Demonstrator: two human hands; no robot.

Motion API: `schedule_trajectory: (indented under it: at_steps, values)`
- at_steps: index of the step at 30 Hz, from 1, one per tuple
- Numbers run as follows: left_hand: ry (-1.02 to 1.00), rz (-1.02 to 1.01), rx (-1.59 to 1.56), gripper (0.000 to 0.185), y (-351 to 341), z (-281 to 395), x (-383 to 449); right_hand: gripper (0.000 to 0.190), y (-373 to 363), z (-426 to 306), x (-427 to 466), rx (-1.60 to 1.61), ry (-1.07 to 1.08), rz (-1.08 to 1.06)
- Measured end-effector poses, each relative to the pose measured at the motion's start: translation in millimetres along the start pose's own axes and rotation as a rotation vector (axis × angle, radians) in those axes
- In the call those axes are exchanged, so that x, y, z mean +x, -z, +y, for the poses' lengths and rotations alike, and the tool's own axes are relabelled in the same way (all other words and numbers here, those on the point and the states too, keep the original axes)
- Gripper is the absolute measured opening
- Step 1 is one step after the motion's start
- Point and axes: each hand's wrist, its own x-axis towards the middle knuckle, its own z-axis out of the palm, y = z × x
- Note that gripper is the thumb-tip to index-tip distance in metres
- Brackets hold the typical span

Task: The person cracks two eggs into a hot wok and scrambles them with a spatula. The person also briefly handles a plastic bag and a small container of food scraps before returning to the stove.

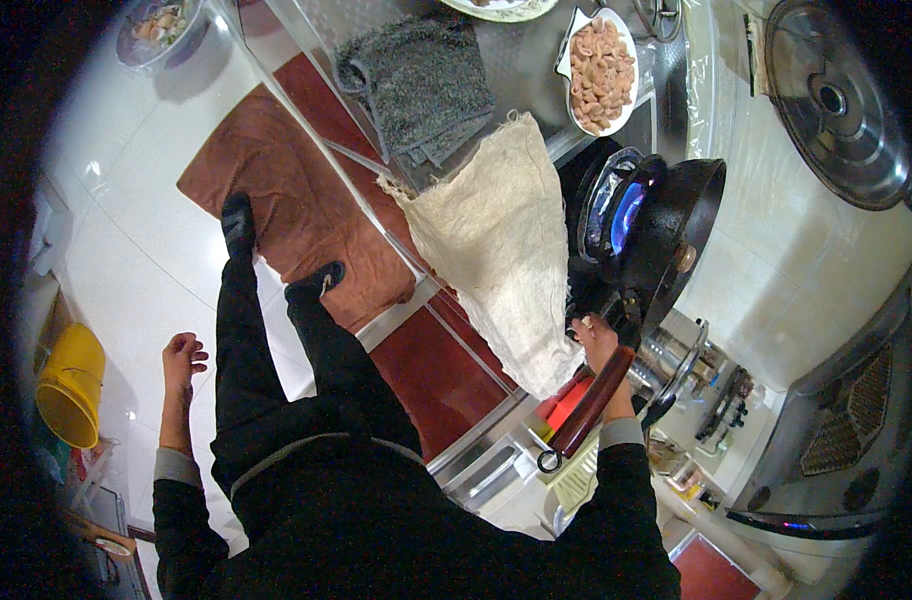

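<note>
My left hand (182, 354) hangs at the left beside my leg, empty, its fingers loosely curled and apart. At the right, my right hand (596, 341) is at the front of the gas stove, beside the corner of a cream cloth (493, 247) and close by the wok's reddish-brown handle (592, 405). Its fingertips are partly hidden, so whether they grip anything is unclear. A dark wok (685, 232) is over the burner, where a blue flame (630, 214) burns. The cream cloth lies spread along the stove's front edge.
On the metal counter are a grey towel (426, 90) and a white dish of raw meat pieces (602, 75). A pan lid (838, 105) stands by the wall; a metal pot (662, 360) is near the wok. A brown mat (298, 195) and yellow bucket (73, 382) are on the floor.
</note>
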Motion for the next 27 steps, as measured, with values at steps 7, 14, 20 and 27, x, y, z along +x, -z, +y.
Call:
schedule_trajectory:
  at_steps: [7,14,20,27]
  values:
    - [-0.014,-0.017,-0.011,0.015,2,0,3,0.041,-2,-7,-2,0.273,-0.102,-0.026]
    - [-0.023,-0.03,-0.028,0.013,3,8,3,0.039,-9,9,-1,0.299,-0.142,0.008]
    - [-0.029,-0.012,-0.01,0.012,8,19,1,0.062,-17,37,2,0.337,-0.232,-0.002]
    - [-0.109,-0.026,0.089,0.017,22,59,-10,0.027,9,24,-50,0.257,0.002,0.32]
